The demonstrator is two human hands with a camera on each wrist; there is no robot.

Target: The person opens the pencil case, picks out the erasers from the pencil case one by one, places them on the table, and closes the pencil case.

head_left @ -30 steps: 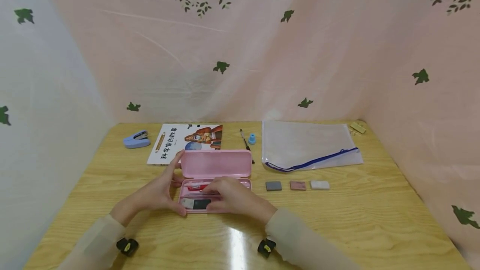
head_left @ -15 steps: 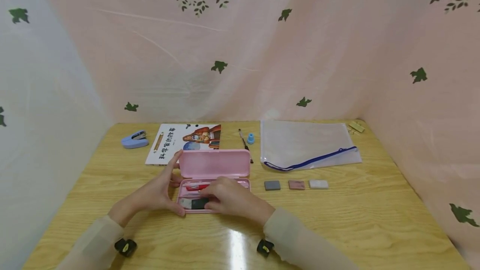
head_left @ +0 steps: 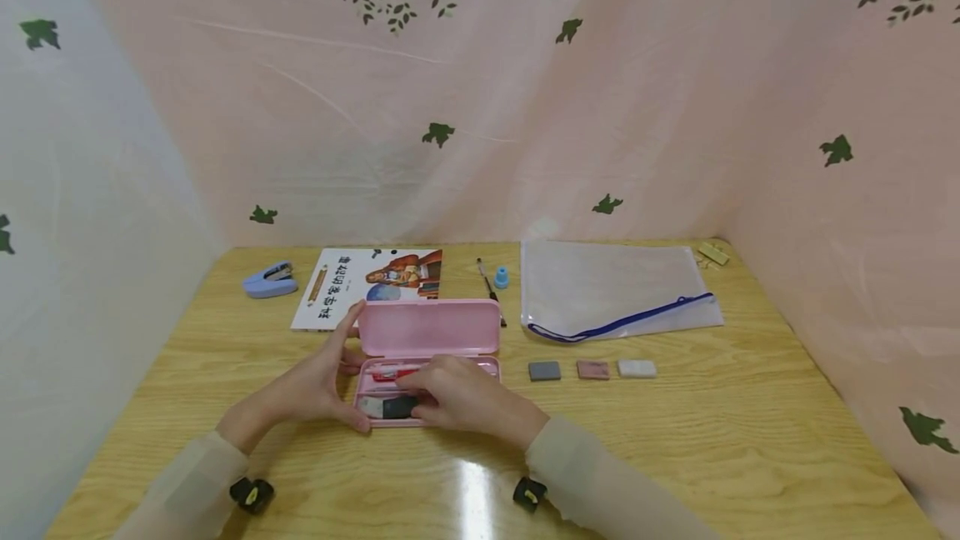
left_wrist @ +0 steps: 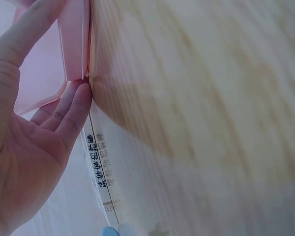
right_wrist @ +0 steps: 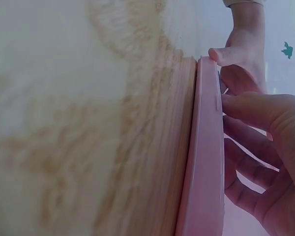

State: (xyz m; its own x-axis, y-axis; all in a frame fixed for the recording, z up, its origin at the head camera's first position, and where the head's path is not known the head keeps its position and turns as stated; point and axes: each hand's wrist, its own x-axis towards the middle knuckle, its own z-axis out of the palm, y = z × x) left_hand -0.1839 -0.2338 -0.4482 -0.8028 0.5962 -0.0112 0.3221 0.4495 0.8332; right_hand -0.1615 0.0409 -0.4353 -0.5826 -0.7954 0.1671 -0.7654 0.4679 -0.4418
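Wooden table (head_left: 675,432), leaf-printed pink curtains (head_left: 600,107)

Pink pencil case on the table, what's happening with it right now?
A person has the pink pencil case open on the wooden table. The left hand steadies its left end, thumb at the base and fingers up by the raised lid. The right hand reaches into the tray, fingers on a dark item in the front slot; a red pen lies behind it. Three erasers, a zip pouch, a book and a stapler lie untouched.
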